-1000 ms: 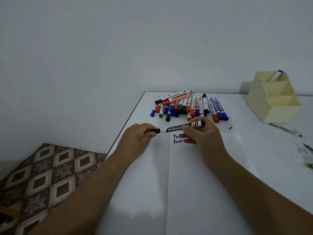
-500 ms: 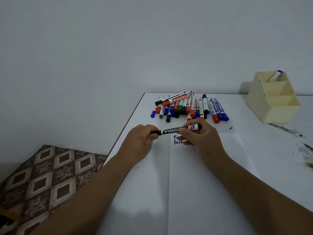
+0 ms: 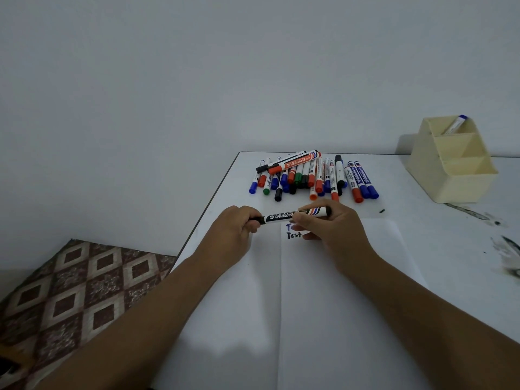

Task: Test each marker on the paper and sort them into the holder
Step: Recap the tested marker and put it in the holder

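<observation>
Both hands on one black whiteboard marker [image 3: 292,215], held level above the top edge of the paper [image 3: 323,291].

Left hand [image 3: 233,232]: grip curled tight round the marker's black cap end; cap mostly hidden inside the fist, only a short black stub shows between fist and barrel.

Right hand [image 3: 332,229]: grip pinches the barrel's far end, thumb below and fingers over the top; the red and blue stripes on the barrel show just past the fingertips.

Marker runs left to right between the two grips, label facing up. Cannot tell if the cap is seated or partly pulled.

Under the marker, on the paper: a blue word mostly covered by the right thumb, black "Test" below it.

Pile of markers [image 3: 312,175] lies on the counter [image 3: 422,249] behind the hands, apart from them; blue, red, green and black caps mixed, a red and a black one lying crosswise on top.

Cream holder [image 3: 450,175] at the far right of the counter, three stepped compartments; one blue-tipped marker [image 3: 455,124] leans in the rearmost one.

Black smears on the counter's right side. Patterned floor [image 3: 70,299] to the left.
</observation>
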### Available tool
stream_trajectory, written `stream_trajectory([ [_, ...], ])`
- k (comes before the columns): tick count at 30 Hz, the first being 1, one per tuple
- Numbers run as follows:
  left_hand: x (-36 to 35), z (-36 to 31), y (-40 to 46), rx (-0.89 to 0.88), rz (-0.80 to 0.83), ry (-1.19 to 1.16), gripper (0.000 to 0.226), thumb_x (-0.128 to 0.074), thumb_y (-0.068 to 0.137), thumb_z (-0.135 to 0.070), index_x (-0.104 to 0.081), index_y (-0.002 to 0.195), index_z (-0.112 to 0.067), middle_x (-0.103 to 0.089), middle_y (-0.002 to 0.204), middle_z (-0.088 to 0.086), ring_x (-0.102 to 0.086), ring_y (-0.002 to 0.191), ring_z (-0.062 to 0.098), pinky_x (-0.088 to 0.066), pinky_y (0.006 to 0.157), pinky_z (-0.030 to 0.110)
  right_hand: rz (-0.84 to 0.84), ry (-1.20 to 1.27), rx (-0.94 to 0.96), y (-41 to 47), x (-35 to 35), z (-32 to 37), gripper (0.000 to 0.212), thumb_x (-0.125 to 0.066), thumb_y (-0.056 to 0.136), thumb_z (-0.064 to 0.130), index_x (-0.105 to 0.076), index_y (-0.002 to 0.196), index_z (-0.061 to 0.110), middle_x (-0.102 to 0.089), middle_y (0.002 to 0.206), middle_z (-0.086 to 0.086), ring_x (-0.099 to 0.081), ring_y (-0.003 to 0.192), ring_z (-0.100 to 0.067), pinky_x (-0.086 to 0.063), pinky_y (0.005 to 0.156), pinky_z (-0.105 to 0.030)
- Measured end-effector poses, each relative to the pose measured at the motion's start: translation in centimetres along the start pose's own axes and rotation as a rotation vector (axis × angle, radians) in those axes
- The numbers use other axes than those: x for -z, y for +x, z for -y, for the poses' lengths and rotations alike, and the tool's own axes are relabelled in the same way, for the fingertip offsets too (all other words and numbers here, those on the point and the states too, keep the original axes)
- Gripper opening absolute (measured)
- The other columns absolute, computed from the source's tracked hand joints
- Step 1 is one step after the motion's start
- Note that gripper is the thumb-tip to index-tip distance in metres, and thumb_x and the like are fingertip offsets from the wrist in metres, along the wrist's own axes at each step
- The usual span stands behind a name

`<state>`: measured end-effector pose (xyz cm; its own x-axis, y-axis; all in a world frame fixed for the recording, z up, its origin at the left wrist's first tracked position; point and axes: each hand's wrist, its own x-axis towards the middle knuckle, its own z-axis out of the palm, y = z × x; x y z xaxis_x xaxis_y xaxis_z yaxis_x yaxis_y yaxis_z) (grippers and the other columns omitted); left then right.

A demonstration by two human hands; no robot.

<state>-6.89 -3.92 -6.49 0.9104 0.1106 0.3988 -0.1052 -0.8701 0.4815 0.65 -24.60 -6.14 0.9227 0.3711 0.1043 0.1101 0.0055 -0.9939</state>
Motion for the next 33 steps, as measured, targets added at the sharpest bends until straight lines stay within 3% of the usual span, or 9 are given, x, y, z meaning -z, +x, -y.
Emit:
stream_trajectory([
  [3, -0.1, -0.3, 0.2, 0.070, 0.109, 0.062, 0.022, -0.047, 0.101, -0.009, -0.067, 0.108, -0.013, -0.065, 0.092, 0.003, -0.050, 0.082, 0.012, -0.038, 0.070, 0.021, 0.003, 0.000, -0.018, 0.1, 0.0, 0.0, 0.013, -0.077, 0.087, 0.018, -0.070, 0.098, 0.013, -0.078, 0.084, -0.003, -0.077, 0.081, -0.019, -0.063, 0.072, -0.037],
  [8, -0.4, -0.8, 0.3, 0.041, 0.215, 0.120, 0.029, -0.047, 0.103, -0.036, -0.059, 0.126, -0.023, -0.056, 0.098, -0.004, -0.050, 0.093, 0.012, -0.037, 0.074, 0.020, -0.118, 0.131, -0.101, 0.7, -0.4, -0.2, 0.018, -0.073, 0.092, 0.014, -0.063, 0.103, 0.003, -0.078, 0.082, -0.010, -0.077, 0.074, -0.027, -0.062, 0.066, -0.036],
  [12, -0.5, -0.4, 0.3, 0.030, 0.276, 0.142, 0.098, -0.037, 0.078, -0.088, -0.030, 0.153, -0.026, -0.049, 0.136, -0.007, -0.039, 0.125, 0.012, -0.036, 0.105, 0.033, -0.167, 0.176, -0.120, 1.1, -0.2, -0.4, 0.017, -0.072, 0.093, 0.013, -0.064, 0.105, 0.004, -0.077, 0.085, -0.011, -0.076, 0.076, -0.028, -0.063, 0.073, -0.041],
  [14, -0.7, -0.2, 0.6, 0.020, 0.340, 0.234, 0.116, -0.025, 0.068, -0.098, -0.016, 0.158, -0.024, -0.040, 0.147, -0.004, -0.034, 0.135, 0.015, -0.030, 0.113, 0.038, -0.184, 0.193, -0.129, 1.2, -0.1, -0.6, 0.016, -0.072, 0.092, 0.011, -0.065, 0.105, 0.003, -0.076, 0.087, -0.013, -0.075, 0.075, -0.026, -0.063, 0.075, -0.043],
  [16, -0.8, -0.4, 1.0, -0.002, 0.413, 0.318, 0.115, -0.027, 0.072, -0.095, -0.009, 0.159, -0.023, -0.036, 0.152, -0.002, -0.031, 0.141, 0.019, -0.025, 0.116, 0.038, -0.194, 0.225, -0.137, 1.2, 0.0, -0.6, 0.014, -0.072, 0.092, 0.009, -0.064, 0.102, 0.004, -0.074, 0.090, -0.016, -0.073, 0.075, -0.025, -0.063, 0.076, -0.042],
  [19, -0.9, -0.7, 1.3, 0.029, 0.503, 0.388, 0.110, -0.036, 0.080, -0.087, 0.002, 0.160, -0.022, -0.011, 0.166, 0.001, -0.008, 0.153, 0.020, -0.010, 0.123, 0.041, -0.209, 0.251, -0.166, 1.4, 0.1, -0.6, 0.012, -0.072, 0.092, 0.009, -0.064, 0.100, 0.006, -0.072, 0.094, -0.018, -0.073, 0.077, -0.024, -0.063, 0.073, -0.038],
  [27, -1.1, -0.3, 1.8, 0.012, 0.576, 0.473, 0.115, -0.017, 0.069, -0.097, 0.004, 0.159, -0.028, 0.010, 0.167, -0.005, 0.007, 0.153, 0.016, -0.002, 0.124, 0.044, -0.240, 0.498, -0.245, 2.8, 2.3, 1.0, 0.038, -0.074, 0.088, 0.001, -0.058, 0.122, 0.003, -0.071, 0.094, -0.020, -0.073, 0.076, -0.027, -0.063, 0.074, -0.041],
  [30, -1.2, 0.0, 1.6, 0.006, 0.575, 0.462, 0.115, -0.014, 0.068, -0.098, 0.006, 0.159, -0.030, 0.012, 0.166, -0.007, 0.009, 0.153, 0.015, 0.000, 0.125, 0.042, -0.312, 0.286, -0.113, 4.4, 5.1, 2.9, 0.046, -0.075, 0.086, -0.001, -0.052, 0.125, 0.003, -0.070, 0.096, -0.023, -0.072, 0.067, -0.025, -0.064, 0.071, -0.049],
  [33, -1.3, 0.1, 1.4, -0.008, 0.573, 0.475, 0.111, -0.015, 0.072, -0.095, 0.007, 0.159, -0.029, 0.013, 0.166, -0.007, 0.012, 0.153, 0.015, 0.001, 0.125, 0.042, -0.362, -0.043, 0.056, 5.7, 9.4, 5.5, 0.038, -0.072, 0.090, 0.008, -0.052, 0.120, 0.017, -0.067, 0.088, -0.010, -0.072, 0.069, -0.024, -0.059, 0.079, -0.059],
])
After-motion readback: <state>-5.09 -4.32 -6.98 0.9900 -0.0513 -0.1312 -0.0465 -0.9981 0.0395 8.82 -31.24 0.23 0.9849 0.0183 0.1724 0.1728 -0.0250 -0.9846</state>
